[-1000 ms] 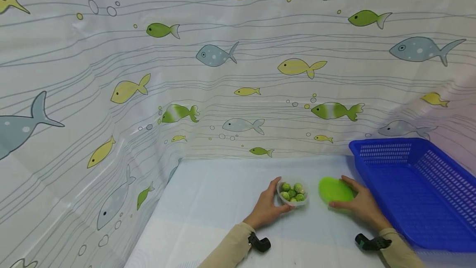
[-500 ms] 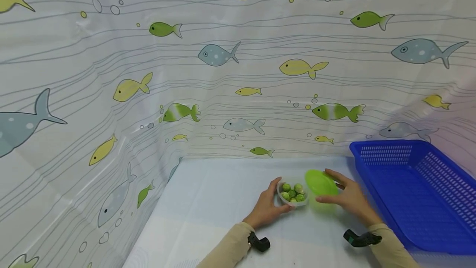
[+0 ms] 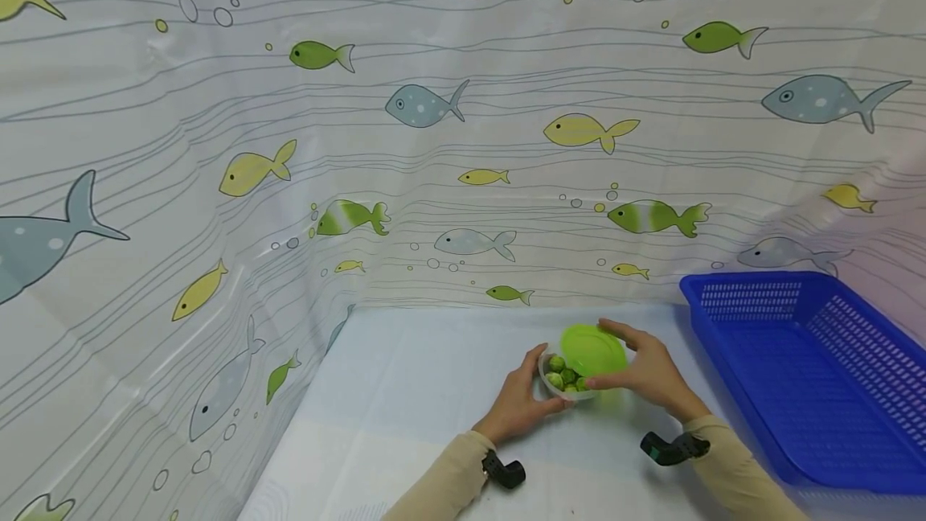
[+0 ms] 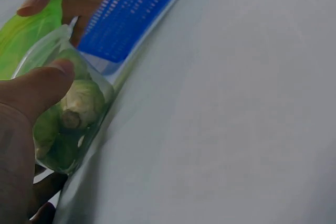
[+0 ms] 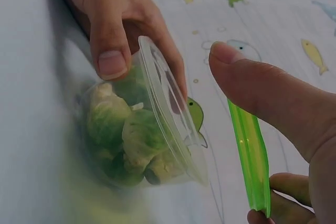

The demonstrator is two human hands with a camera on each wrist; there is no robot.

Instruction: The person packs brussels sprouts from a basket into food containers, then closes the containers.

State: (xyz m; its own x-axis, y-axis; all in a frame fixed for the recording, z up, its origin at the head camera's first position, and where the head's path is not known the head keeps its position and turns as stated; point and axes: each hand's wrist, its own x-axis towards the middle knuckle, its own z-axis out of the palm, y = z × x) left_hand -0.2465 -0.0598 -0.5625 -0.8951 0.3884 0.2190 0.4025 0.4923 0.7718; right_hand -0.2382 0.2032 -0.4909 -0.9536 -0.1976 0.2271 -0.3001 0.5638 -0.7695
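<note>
A clear round plastic tub point(image 5: 163, 103) holds several Brussels sprouts point(image 3: 558, 376) and stands on the white table. My left hand point(image 3: 517, 402) grips the tub from its left side, thumb on the near wall and fingers round the far one. The bright green lid point(image 3: 592, 350) is pinched at its edge by my right hand point(image 3: 647, 368), thumb near and fingers far. It is tilted, and in the head view it overlaps the right part of the tub. In the right wrist view the lid point(image 5: 248, 156) appears edge-on, a gap away from the tub's rim.
A blue plastic basket point(image 3: 810, 376) with slotted walls stands on the right of the white table point(image 3: 405, 392). Behind and to the left hangs a white sheet point(image 3: 434, 207) printed with fish. Each wrist wears a black strapped device point(image 3: 504, 470).
My right hand has lifted the green lid and carried it left, from beside the basket to over the tub's right side. My left hand and the tub have stayed in place.
</note>
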